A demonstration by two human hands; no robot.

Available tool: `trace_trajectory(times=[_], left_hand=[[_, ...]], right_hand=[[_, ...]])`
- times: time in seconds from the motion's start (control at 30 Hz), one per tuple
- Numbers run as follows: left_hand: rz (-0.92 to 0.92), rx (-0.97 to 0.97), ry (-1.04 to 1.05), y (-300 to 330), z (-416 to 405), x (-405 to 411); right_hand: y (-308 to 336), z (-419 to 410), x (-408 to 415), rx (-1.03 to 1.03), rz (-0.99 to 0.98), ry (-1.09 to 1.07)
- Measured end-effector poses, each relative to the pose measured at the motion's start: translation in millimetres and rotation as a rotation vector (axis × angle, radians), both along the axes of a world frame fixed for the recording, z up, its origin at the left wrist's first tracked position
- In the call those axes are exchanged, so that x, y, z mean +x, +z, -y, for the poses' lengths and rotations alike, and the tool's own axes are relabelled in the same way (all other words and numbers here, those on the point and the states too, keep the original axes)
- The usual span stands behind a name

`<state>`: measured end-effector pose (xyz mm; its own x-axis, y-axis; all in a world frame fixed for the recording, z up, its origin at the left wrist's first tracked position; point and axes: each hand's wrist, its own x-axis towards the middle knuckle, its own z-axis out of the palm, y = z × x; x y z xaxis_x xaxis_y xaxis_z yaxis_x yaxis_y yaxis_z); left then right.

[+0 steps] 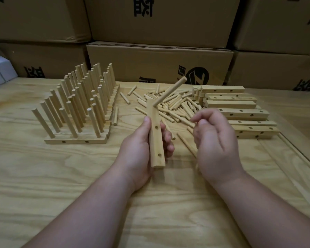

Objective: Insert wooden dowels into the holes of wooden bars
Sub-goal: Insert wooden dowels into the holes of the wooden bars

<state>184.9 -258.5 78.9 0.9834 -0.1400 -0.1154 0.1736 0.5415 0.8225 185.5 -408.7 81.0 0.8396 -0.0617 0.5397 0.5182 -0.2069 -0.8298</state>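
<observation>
Over the table (43,176) the left hand (138,151) grips a wooden bar (156,138) upright, one dowel (170,91) slanting from its top hole. Just right of it, the right hand (215,140) hovers loosely curled, holding nothing, above the loose dowels (175,106)

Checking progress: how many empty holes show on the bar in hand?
2: one mid-bar, one near its lower end. The dowel fills the top hole; others may be hidden.

Stacked brown cardboard boxes (159,59) fill the whole back — black printed characters on their faces. In front, a pale plywood table (61,185) with strong grain. At far left sits a small white box (0,70). Dim, even light.
</observation>
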Motion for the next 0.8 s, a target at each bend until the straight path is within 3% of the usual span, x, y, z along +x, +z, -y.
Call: trace_trajectory(times=[0.1, 0.37, 0.57, 0.67, 0.8], left_hand=[[-0.006, -0.091, -0.158, 0.8, 0.5, -4.4], [-0.137, -0.068, -0.472, 2.5, 1.7, -10.3], [-0.108, -0.019, -0.459, -0.9, 1.8, -8.9], [-0.094, -0.068, -0.455, -1.5, 0.8, -7.7], [-0.102, -0.173, -0.181, 0.2, 2.6, -0.1]], right_hand=[[5.3, -0.6, 2.9, 0.176, -0.012, -0.119], [9.6, -5.5, 1.1, 0.111, 0.055, -0.21], [7.1, -8.7, -5.1, 0.044, -0.082, -0.027], [7.6, -8.9, -6.5, 0.137, -0.149, 0.043], [8.7, -2.5, 2.4, 0.181, -0.134, -0.115]])
